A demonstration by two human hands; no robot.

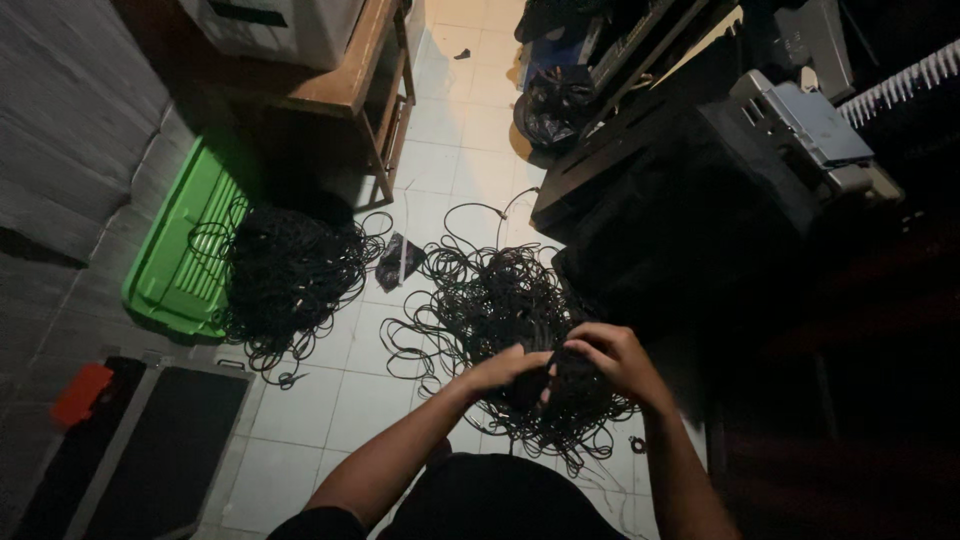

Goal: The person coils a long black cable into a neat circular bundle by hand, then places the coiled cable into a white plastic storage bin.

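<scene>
Head view, looking down at a pale tiled floor in dim light. The largest mass was the stack of dark, boxy equipment cases at two o'clock, topped by a grey plastic machine at the upper right. At eleven o'clock stood a brown wooden table carrying a white box. Beneath it, at nine o'clock, a bright green slatted plastic crate lid lay flat, partly covered by a dense heap of black cable. A flat black case with a metal edge lay at seven o'clock, with a small orange object just beside it.

At the centre lay a second, looser tangle of thin black cord, its loops spilling across the tiles. Its lower part reached the person's hands at five o'clock. The left hand was closed about a dark bundle of this cord, and the right hand curled over the same bundle from the other side, fingers bent and gripping it; the two hands were almost touching. A small black wrapper lay between the two cable heaps, and a tiny dark ring lay near the right forearm.
</scene>
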